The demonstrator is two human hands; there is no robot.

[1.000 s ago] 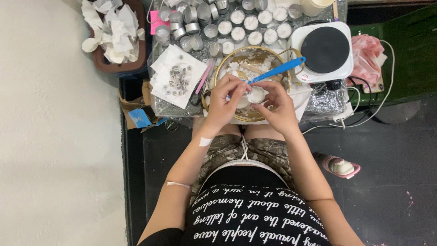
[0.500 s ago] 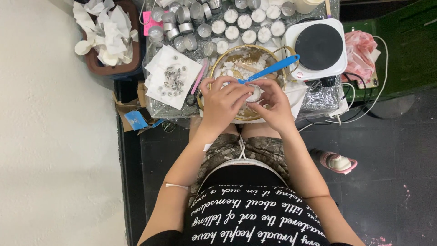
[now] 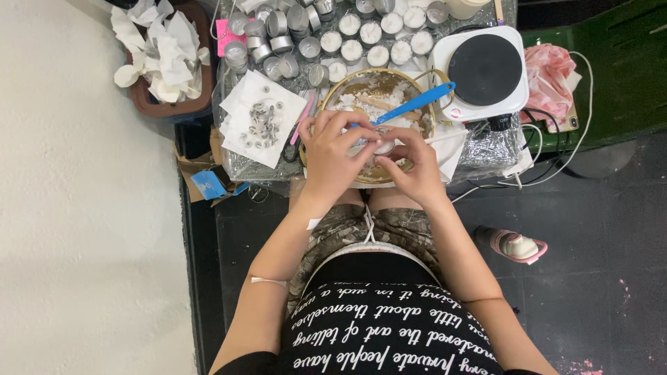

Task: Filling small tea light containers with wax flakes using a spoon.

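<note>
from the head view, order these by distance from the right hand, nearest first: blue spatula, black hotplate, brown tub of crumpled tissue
1. blue spatula, just above the right hand, across the bowl
2. black hotplate, up and to the right
3. brown tub of crumpled tissue, far upper left

The small cup (image 3: 381,147) pinched between the left hand (image 3: 332,156) and the right hand (image 3: 415,170) is mostly hidden behind their fingers, so each grip on it cannot be made out; the near rim of the gold bowl (image 3: 410,82) lies under both hands; the blue spatula (image 3: 415,104) disappears at its lower end behind the left hand; the top row of tins (image 3: 299,17) is cut off by the upper edge; the tiny metal bits on the white paper (image 3: 240,107) are too small to identify.
</note>
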